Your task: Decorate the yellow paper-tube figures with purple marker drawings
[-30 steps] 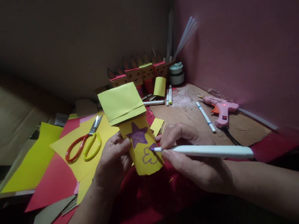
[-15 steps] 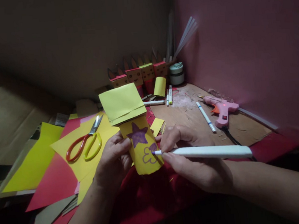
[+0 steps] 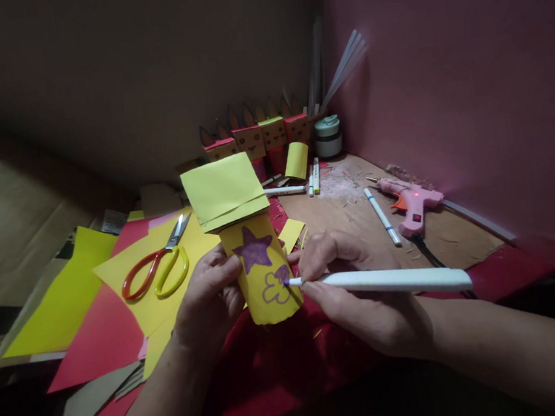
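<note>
My left hand (image 3: 212,293) grips a yellow paper figure (image 3: 263,304) by its tube-shaped body, thumb on the front. A box-like head (image 3: 224,190) covered in lighter yellow paper tops the tube. On the tube are a filled purple star (image 3: 253,249) and, below it, a purple flower outline (image 3: 274,288) with its upper right petal coloured in. Pinched in my right hand (image 3: 352,292) is a white marker (image 3: 392,280), its purple tip touching the flower's right side.
Scissors (image 3: 158,265) lie on yellow and red paper sheets (image 3: 106,335) at left. A pink glue gun (image 3: 412,205) and a capped marker (image 3: 382,217) rest at right. Behind stand several box-headed figures (image 3: 249,142), a yellow paper tube (image 3: 297,161) and a lidded jar (image 3: 328,137).
The paper figure has shifted and turned slightly to the left in my left hand. The marker tip has moved slightly within the flower; both hands keep their hold.
</note>
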Action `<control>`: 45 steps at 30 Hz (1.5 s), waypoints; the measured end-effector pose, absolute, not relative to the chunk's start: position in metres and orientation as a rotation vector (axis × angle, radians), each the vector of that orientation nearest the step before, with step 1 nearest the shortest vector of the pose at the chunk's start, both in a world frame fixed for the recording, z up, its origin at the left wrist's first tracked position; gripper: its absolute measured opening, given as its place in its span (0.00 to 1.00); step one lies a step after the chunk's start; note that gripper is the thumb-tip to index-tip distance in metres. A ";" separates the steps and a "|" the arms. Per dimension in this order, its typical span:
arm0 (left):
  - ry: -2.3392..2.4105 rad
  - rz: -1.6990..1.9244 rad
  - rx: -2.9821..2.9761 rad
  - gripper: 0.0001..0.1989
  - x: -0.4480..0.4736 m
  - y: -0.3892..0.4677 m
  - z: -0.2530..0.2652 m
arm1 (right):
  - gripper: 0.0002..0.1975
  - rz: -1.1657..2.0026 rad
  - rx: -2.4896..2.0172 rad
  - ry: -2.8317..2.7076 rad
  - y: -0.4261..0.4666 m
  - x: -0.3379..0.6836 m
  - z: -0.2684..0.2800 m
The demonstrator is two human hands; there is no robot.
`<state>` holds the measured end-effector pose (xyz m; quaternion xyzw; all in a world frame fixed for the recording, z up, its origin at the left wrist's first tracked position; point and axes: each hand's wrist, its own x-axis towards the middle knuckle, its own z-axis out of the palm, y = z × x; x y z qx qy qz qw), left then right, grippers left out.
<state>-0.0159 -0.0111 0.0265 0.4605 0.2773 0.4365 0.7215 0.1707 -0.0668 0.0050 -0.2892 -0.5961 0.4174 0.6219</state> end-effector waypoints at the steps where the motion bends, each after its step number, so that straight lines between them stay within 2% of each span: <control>1: 0.621 0.966 1.016 0.11 -0.017 -0.011 0.026 | 0.07 0.963 -0.662 -1.366 -0.067 0.171 0.005; 7: 0.735 0.993 1.012 0.17 -0.016 -0.012 0.027 | 0.05 0.962 -0.709 -1.316 -0.068 0.172 0.001; 13: 0.667 0.992 1.024 0.18 -0.009 -0.011 0.030 | 0.05 0.981 -0.715 -1.323 -0.068 0.172 -0.001; 19: 0.718 0.980 1.029 0.14 -0.013 -0.012 0.029 | 0.07 0.945 -0.718 -1.367 -0.068 0.170 0.006; 25: 0.703 1.007 1.038 0.17 -0.012 -0.010 0.027 | 0.07 0.935 -0.721 -1.356 -0.069 0.169 0.006; 33: 0.744 1.025 1.032 0.13 -0.012 -0.011 0.028 | 0.06 0.943 -0.740 -1.361 -0.070 0.170 0.004; 40: 0.720 1.011 1.023 0.19 -0.012 -0.011 0.028 | 0.06 0.945 -0.702 -1.353 -0.070 0.170 0.007; 45: 0.705 1.018 1.030 0.18 -0.013 -0.011 0.027 | 0.06 0.951 -0.654 -1.263 -0.068 0.169 0.002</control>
